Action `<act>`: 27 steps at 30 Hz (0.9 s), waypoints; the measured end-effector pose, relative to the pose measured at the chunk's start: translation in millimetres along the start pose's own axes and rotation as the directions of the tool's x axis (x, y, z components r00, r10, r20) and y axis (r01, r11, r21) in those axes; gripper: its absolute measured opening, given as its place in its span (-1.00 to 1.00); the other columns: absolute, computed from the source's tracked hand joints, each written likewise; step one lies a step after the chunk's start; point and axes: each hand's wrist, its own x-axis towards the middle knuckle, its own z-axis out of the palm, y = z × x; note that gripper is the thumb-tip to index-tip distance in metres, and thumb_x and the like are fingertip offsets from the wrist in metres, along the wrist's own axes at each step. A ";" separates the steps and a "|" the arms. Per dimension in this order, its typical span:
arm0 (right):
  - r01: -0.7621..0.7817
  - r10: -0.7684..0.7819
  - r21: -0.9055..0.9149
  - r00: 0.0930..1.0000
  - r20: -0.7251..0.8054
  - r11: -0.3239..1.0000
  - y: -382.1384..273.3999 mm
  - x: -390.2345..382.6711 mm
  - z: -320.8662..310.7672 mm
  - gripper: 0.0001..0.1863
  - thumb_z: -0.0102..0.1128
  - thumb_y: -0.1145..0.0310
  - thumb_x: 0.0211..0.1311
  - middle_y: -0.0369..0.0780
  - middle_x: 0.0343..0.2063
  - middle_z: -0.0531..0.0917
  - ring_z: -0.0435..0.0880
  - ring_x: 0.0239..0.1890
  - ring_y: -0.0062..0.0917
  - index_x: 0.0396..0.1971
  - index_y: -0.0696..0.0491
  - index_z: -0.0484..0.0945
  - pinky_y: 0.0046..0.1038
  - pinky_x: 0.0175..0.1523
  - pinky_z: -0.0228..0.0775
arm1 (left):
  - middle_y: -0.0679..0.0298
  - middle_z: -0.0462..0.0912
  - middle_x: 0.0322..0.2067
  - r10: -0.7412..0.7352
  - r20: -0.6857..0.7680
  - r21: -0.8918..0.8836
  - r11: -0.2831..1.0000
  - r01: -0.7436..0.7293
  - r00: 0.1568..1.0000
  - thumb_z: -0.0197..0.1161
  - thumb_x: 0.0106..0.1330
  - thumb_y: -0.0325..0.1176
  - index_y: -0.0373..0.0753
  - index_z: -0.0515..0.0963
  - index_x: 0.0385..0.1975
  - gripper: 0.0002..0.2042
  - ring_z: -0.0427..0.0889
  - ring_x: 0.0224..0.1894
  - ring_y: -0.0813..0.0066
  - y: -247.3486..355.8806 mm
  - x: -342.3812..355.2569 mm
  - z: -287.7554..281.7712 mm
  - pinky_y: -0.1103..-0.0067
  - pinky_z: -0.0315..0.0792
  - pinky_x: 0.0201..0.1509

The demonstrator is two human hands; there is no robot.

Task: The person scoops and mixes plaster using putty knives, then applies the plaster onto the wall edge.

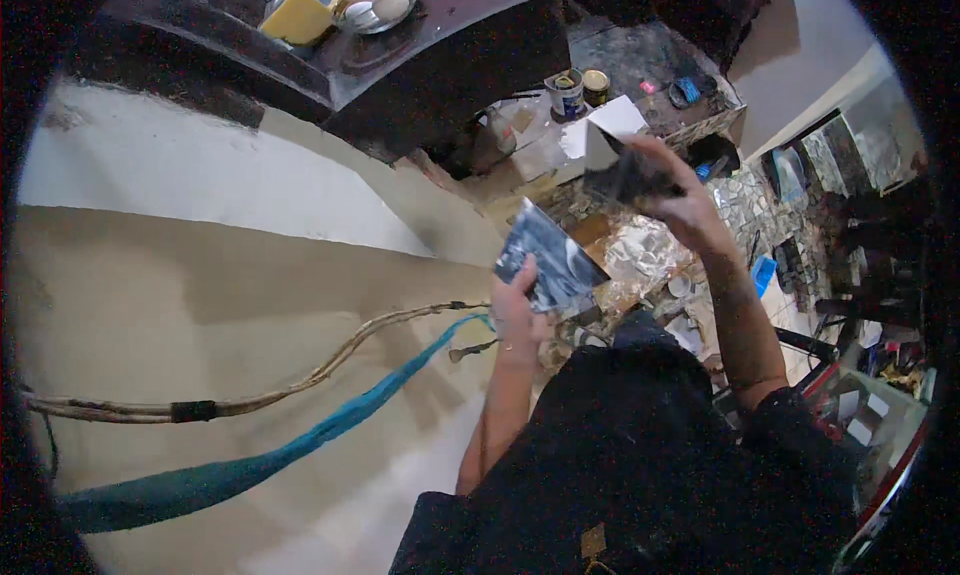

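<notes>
My left hand [516, 310] grips the lower edge of a flat blue-grey plate [553, 255], its thumb lying over the face. White streaks, like smeared paste, cover that plate. To the right and a little farther off, my right hand [683, 197] is closed on a thin dark plate [618, 165] with a pointed, lighter corner. The fingers wrap its far side, so most of them are hidden. A gap separates the two plates. Which kind of tool either plate is, I cannot tell.
A dark ledge [450, 50] at the top bears a bowl of eggs [378, 0] and a yellow sponge-like block [297, 18]. Paint cans [567, 95] stand beyond my right hand. A cable [300, 393] and a teal cloth strip [330, 425] run along the left wall. Clutter covers the floor [745, 200].
</notes>
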 end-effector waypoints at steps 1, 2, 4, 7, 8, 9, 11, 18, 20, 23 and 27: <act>-0.034 0.029 -0.117 0.999 -0.045 0.993 12.3 -7.8 -8.6 -0.29 0.08 0.62 -0.35 -0.24 0.00 0.37 0.35 0.04 -0.48 0.04 0.09 0.27 -0.46 0.15 0.16 | 0.21 0.48 -0.27 0.085 0.013 -0.074 0.994 -0.083 0.996 0.10 0.08 -0.56 -0.30 0.29 -0.11 -0.66 0.51 -0.25 0.42 2.9 5.7 6.5 0.49 0.47 -0.19; 0.056 -0.061 -0.156 0.998 -0.032 0.986 30.7 -15.5 -11.9 -0.28 0.10 0.58 -0.35 -0.23 0.01 0.35 0.33 0.06 -0.48 0.04 0.09 0.27 -0.45 0.15 0.16 | 0.21 0.48 -0.27 0.069 0.017 -0.087 0.994 -0.067 0.997 0.10 0.08 -0.56 -0.30 0.29 -0.11 -0.66 0.51 -0.25 0.42 3.9 11.9 13.4 0.49 0.47 -0.19; 0.089 -0.085 -0.016 0.985 0.150 0.996 39.3 -13.0 11.1 -0.31 0.29 0.37 -0.20 -0.22 0.04 0.31 0.22 0.14 -0.48 0.06 0.03 0.24 -0.40 0.22 0.01 | 0.19 0.48 -0.26 0.083 -0.008 -0.075 0.994 -0.083 0.997 0.10 0.07 -0.58 -0.31 0.31 -0.12 -0.67 0.51 -0.25 0.40 7.8 22.8 16.6 0.50 0.46 -0.17; 0.404 -0.302 -0.439 0.910 0.284 0.803 62.6 -8.8 7.8 -0.25 0.36 0.26 -0.32 -0.14 -0.07 0.27 0.23 0.08 -0.32 0.02 0.02 0.28 -0.34 0.16 0.07 | 0.18 0.48 -0.24 0.087 0.145 -0.145 0.987 -0.065 0.986 0.09 0.06 -0.60 -0.34 0.31 -0.12 -0.66 0.50 -0.23 0.38 11.8 33.1 24.4 0.49 0.45 -0.14; 0.367 -0.269 -0.492 0.927 0.261 0.789 71.8 -8.9 3.5 -0.26 0.35 0.27 -0.31 -0.13 -0.07 0.27 0.23 0.07 -0.30 0.02 0.01 0.28 -0.35 0.15 0.08 | 0.18 0.48 -0.24 0.076 0.149 -0.161 0.986 -0.052 0.986 0.09 0.06 -0.60 -0.34 0.31 -0.12 -0.66 0.50 -0.23 0.38 10.0 35.6 26.6 0.49 0.45 -0.14; 0.330 -0.238 -0.538 0.943 0.234 0.776 84.1 -10.9 -2.0 -0.27 0.34 0.28 -0.30 -0.11 -0.07 0.27 0.24 0.06 -0.28 0.02 0.00 0.28 -0.35 0.14 0.10 | 0.18 0.48 -0.24 0.076 0.104 -0.141 0.988 -0.061 0.992 0.09 0.06 -0.61 -0.35 0.31 -0.12 -0.66 0.50 -0.22 0.38 8.1 37.2 27.2 0.49 0.44 -0.13; 0.269 -0.155 -0.595 0.959 0.236 0.758 95.7 -12.5 -20.3 -0.33 0.08 0.54 -0.35 -0.11 -0.07 0.28 0.24 0.07 -0.28 -0.01 0.02 0.30 -0.37 0.16 0.06 | 0.18 0.48 -0.23 0.084 0.054 -0.130 0.989 -0.076 0.995 0.09 0.05 -0.62 -0.36 0.31 -0.11 -0.66 0.50 -0.21 0.38 6.3 35.0 31.4 0.48 0.43 -0.12; 0.197 -0.045 -0.635 0.968 0.247 0.747 55.3 5.5 -29.9 -0.31 -0.17 0.81 -0.30 -0.11 -0.07 0.34 0.30 0.04 -0.24 -0.01 0.00 0.32 -0.43 0.15 0.09 | 0.22 0.49 -0.25 0.173 -0.025 0.200 0.966 -0.164 0.985 0.08 0.06 -0.64 -0.36 0.32 -0.12 -0.67 0.49 -0.23 0.45 19.4 8.2 65.2 0.51 0.42 -0.13; 0.268 -0.041 -0.731 0.949 0.313 0.628 61.9 10.7 -20.4 -0.34 -0.10 0.78 -0.23 -0.10 -0.08 0.36 0.33 0.01 -0.20 0.01 -0.04 0.33 -0.40 0.08 0.18 | 0.27 0.50 -0.29 0.200 -0.039 0.237 0.954 -0.186 0.979 0.06 0.05 -0.66 -0.35 0.34 -0.12 -0.66 0.48 -0.28 0.54 7.8 25.5 49.5 0.59 0.40 -0.16; 0.329 -0.015 -0.767 0.923 0.385 0.551 70.4 0.1 -22.8 -0.37 -0.08 0.76 -0.20 -0.12 -0.12 0.39 0.34 0.01 -0.23 -0.02 -0.05 0.37 -0.38 0.06 0.20 | 0.29 0.50 -0.31 0.306 -0.061 0.211 0.935 -0.287 0.950 0.08 0.04 -0.65 -0.34 0.35 -0.13 -0.66 0.48 -0.31 0.56 9.5 29.1 48.6 0.61 0.39 -0.17; 0.524 0.148 -0.737 0.764 0.628 0.426 60.0 0.1 -24.3 -0.48 -0.09 0.68 -0.11 -0.15 -0.14 0.41 0.36 -0.04 -0.21 -0.06 -0.07 0.42 -0.37 0.01 0.24 | 0.29 0.51 -0.34 0.275 -0.116 0.308 0.923 -0.229 0.954 0.10 0.03 -0.64 -0.34 0.37 -0.16 -0.69 0.49 -0.34 0.55 7.6 38.4 18.6 0.63 0.40 -0.19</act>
